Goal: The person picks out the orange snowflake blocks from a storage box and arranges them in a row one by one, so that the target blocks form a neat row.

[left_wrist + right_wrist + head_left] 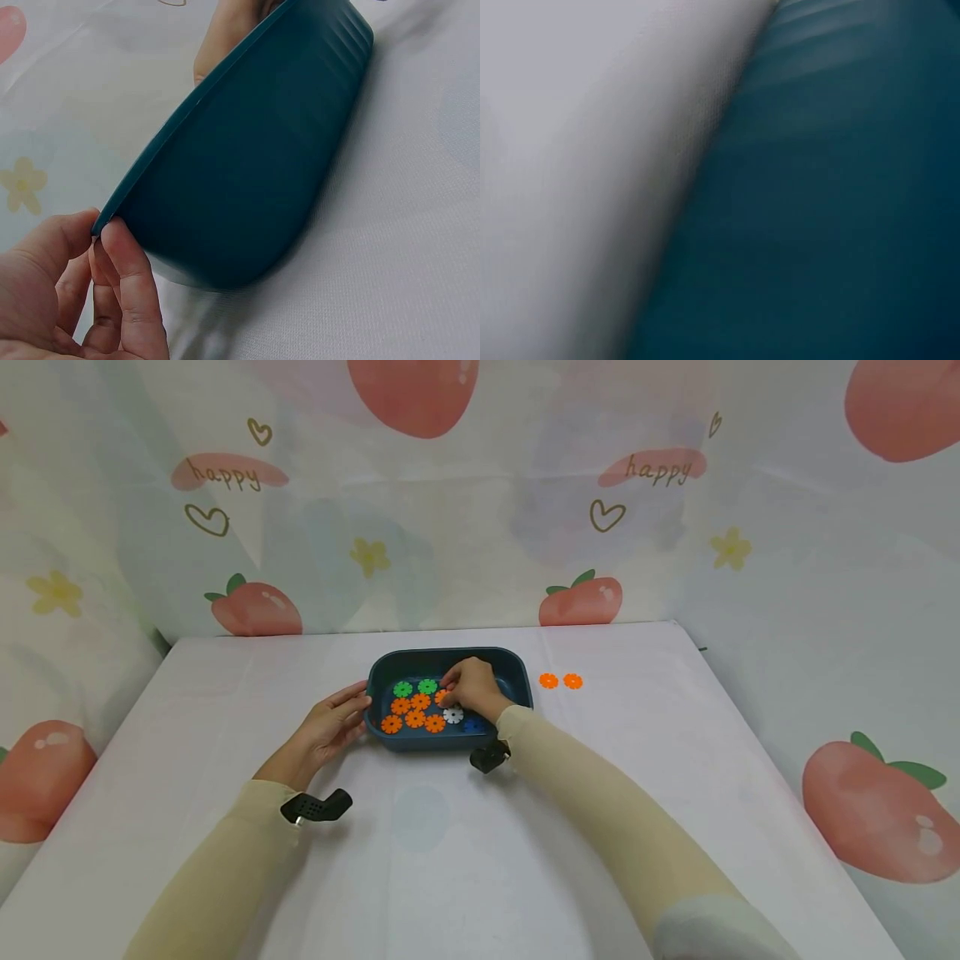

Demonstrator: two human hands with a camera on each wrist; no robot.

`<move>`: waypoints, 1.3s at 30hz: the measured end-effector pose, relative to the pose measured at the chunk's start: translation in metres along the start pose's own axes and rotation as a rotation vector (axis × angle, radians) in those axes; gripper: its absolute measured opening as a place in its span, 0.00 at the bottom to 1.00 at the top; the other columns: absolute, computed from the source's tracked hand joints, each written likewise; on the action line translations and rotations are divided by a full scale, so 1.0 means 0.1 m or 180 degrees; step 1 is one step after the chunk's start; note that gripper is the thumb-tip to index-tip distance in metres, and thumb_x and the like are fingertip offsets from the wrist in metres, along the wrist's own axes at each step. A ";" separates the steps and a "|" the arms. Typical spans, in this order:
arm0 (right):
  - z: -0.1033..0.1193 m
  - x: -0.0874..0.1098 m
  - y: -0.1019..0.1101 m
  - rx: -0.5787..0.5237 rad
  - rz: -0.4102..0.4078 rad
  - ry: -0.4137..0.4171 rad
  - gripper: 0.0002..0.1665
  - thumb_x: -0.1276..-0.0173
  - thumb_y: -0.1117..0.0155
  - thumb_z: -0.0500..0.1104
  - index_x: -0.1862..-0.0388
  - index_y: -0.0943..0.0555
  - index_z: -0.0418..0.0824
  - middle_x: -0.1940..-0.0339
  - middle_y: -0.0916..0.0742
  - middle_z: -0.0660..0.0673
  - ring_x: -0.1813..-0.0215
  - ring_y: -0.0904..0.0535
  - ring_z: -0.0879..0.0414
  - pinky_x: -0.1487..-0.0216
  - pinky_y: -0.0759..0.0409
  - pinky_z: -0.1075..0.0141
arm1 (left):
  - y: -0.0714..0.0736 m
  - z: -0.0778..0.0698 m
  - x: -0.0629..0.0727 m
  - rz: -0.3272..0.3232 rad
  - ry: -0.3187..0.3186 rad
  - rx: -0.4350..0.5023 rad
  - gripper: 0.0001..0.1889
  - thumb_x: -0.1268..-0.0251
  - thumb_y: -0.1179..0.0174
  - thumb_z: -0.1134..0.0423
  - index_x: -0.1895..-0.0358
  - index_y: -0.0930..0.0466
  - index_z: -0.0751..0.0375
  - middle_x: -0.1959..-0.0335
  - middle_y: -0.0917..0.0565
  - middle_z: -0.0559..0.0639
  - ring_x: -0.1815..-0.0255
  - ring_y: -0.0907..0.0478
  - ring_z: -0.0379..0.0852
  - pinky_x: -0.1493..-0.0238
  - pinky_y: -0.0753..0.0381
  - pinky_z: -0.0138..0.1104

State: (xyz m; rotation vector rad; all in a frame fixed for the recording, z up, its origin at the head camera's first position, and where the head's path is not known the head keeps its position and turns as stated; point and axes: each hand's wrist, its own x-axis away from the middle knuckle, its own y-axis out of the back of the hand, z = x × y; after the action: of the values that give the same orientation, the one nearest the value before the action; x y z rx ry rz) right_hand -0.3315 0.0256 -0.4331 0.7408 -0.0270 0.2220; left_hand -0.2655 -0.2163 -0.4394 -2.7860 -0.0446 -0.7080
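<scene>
A dark teal tray (431, 743) stands on the table with flower-shaped plastic discs lying inside. My left hand (333, 731) pinches its left rim, thumb and fingers on either side, as the left wrist view shows close up. Over the tray's inside, my right hand (474, 685) reaches down with curled fingers, thumb and fingertips around an orange disc (441, 697). Beside that lie more orange discs (415, 718), green discs (402, 689), a white disc (453, 716) and blue discs (472, 726) partly behind the right wrist. The right wrist view holds only the tray's outer wall (795, 225) and cloth.
Two orange discs (561, 681) lie side by side on the white tablecloth (420, 877), just right of the tray. A fruit-patterned backdrop (465, 527) rises behind the table and along both sides. Each wrist wears a black camera band (315, 807).
</scene>
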 end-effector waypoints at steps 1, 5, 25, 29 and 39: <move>0.00 0.00 0.01 0.0010 -0.0004 -0.0002 0.14 0.48 0.21 0.34 0.61 0.12 0.36 0.68 0.14 0.44 0.65 0.22 0.55 0.61 0.18 0.67 | 0.00 0.00 0.00 0.0004 -0.0002 0.0002 0.28 0.30 0.40 0.63 0.27 0.33 0.49 0.51 0.19 0.42 0.61 0.19 0.35 0.65 0.17 0.25; -0.02 -0.01 0.04 0.0080 -0.0019 -0.0032 0.14 0.47 0.21 0.35 0.60 0.12 0.36 0.66 0.15 0.44 0.63 0.23 0.54 0.63 0.19 0.68 | 0.00 0.00 0.00 0.0009 -0.0006 0.0005 0.28 0.29 0.40 0.63 0.27 0.33 0.49 0.52 0.19 0.42 0.61 0.19 0.35 0.66 0.17 0.25; -0.12 -0.02 0.19 0.0267 0.0027 -0.0057 0.12 0.42 0.25 0.35 0.57 0.12 0.38 0.57 0.13 0.42 0.60 0.22 0.52 0.61 0.18 0.66 | -0.01 0.01 -0.01 -0.0008 0.0002 0.0099 0.29 0.31 0.38 0.64 0.28 0.32 0.50 0.56 0.17 0.41 0.63 0.19 0.36 0.68 0.17 0.25; -0.14 -0.02 0.23 0.0304 0.0050 -0.0076 0.12 0.40 0.27 0.35 0.56 0.12 0.38 0.57 0.13 0.41 0.60 0.22 0.52 0.59 0.18 0.66 | -0.01 0.01 0.00 -0.0001 -0.0011 0.0085 0.29 0.31 0.38 0.63 0.28 0.33 0.50 0.55 0.17 0.42 0.64 0.19 0.36 0.69 0.17 0.25; -0.18 -0.09 0.34 0.0345 0.0116 -0.0264 0.11 0.38 0.30 0.33 0.56 0.12 0.39 0.56 0.12 0.42 0.63 0.19 0.55 0.62 0.17 0.68 | -0.02 0.01 0.02 0.0032 -0.0031 0.0105 0.29 0.31 0.39 0.64 0.28 0.32 0.51 0.57 0.16 0.41 0.64 0.19 0.35 0.69 0.17 0.25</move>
State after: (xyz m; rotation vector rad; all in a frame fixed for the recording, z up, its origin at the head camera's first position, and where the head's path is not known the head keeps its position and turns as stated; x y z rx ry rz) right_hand -0.3483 0.0604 -0.4250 0.8578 -0.1081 0.2287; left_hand -0.2634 -0.2141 -0.4391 -2.7565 -0.0438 -0.6851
